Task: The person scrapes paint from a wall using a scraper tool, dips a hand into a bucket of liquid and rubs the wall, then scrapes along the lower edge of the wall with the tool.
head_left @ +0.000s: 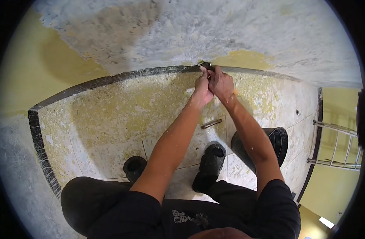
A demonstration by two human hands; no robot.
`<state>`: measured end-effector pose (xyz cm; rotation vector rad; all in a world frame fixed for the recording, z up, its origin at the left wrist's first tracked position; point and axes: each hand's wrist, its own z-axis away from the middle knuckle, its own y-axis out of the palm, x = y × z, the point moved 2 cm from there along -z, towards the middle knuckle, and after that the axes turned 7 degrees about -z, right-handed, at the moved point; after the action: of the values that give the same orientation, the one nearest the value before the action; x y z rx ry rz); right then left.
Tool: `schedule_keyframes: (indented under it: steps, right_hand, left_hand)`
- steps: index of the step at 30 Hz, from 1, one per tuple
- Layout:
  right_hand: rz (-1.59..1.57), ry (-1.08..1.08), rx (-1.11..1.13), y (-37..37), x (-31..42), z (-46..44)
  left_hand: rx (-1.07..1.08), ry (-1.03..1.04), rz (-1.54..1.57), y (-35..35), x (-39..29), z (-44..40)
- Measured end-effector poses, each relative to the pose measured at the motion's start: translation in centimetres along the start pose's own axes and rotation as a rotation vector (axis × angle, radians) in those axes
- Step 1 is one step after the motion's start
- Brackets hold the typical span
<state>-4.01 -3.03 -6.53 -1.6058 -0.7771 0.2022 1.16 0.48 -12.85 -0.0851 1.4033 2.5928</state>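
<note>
Both my hands meet at the base of the wall (158,36), closed together round a small dark tool (206,64). My left hand (203,85) is on the left side of it, and my right hand (223,84) wraps it from the right. The tool's dark end touches the wall's lower edge, just above the dark skirting strip (142,72). Yellow paint remains in patches on the scraped grey wall. Yellow flakes cover the tiled floor (122,107) under my arms.
A metal-looking bar (211,124) lies on the floor below my hands. A black bucket (279,145) stands under my right forearm. My dark shoes (212,159) are on the tiles. At the far right a ladder (337,145) is near a yellow wall (329,183).
</note>
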Motion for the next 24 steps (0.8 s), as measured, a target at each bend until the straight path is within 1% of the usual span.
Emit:
schedule_keyframes:
  steps: [3,4,6,7,8,10,11,13,14,16,18,20,21,22,24]
  right_hand:
    - [-0.226,-0.11,-0.037,1.3,-1.1,-0.4]
    - [-0.222,-0.114,-0.034,1.8,-1.2,-0.6]
    - [-0.327,-0.121,-0.04,3.1,-0.9,-0.5]
    - [-0.393,-0.077,-0.045,3.8,-0.8,-0.6]
    - [-0.393,-0.082,-0.045,4.8,-0.9,-0.6]
    - [-0.515,-0.059,-0.166,5.8,-1.0,-0.2]
    - [-0.502,-0.023,-0.133,6.3,-1.4,0.1]
    - [-0.472,-0.031,-0.156,7.0,-1.7,0.4]
    - [-0.439,-0.034,-0.181,7.4,-1.9,0.6]
    - [-0.42,-0.005,-0.19,7.2,-1.3,0.6]
    - [-0.399,0.025,-0.207,7.1,-0.6,0.4]
    - [-0.416,-0.038,-0.26,7.4,0.6,0.1]
    - [-0.411,0.01,-0.214,7.1,1.3,-0.1]
    - [-0.41,0.018,-0.213,7.5,1.7,0.2]
    - [-0.474,0.002,-0.324,7.7,2.0,0.5]
  left_hand:
    - [0.21,0.103,0.016,-1.3,-0.4,-0.5]
    - [0.212,0.104,0.022,-1.6,-0.8,-0.6]
    - [0.103,0.154,0.056,-2.3,-1.5,-0.3]
    - [0.077,0.175,0.038,-2.2,-1.8,0.1]
    - [0.078,0.18,0.04,-2.1,-2.1,0.3]
    - [-0.059,0.203,-0.062,-2.6,-2.0,0.1]
    - [-0.059,0.206,-0.061,-2.7,-1.8,0.0]
    - [-0.142,0.181,-0.056,-3.0,-1.5,0.0]
    - [-0.145,0.182,-0.055,-3.1,-1.5,-0.2]
    - [-0.041,0.18,-0.013,-3.6,-1.6,-0.8]
    - [-0.083,0.197,-0.017,-3.7,-1.8,-0.3]
    - [-0.123,0.22,-0.015,-3.3,-3.2,0.5]
    - [-0.127,0.188,-0.124,-3.8,-3.9,1.0]
    - [-0.127,0.154,-0.234,-4.0,-4.3,1.4]
    - [-0.133,0.184,-0.258,-4.2,-4.2,1.6]
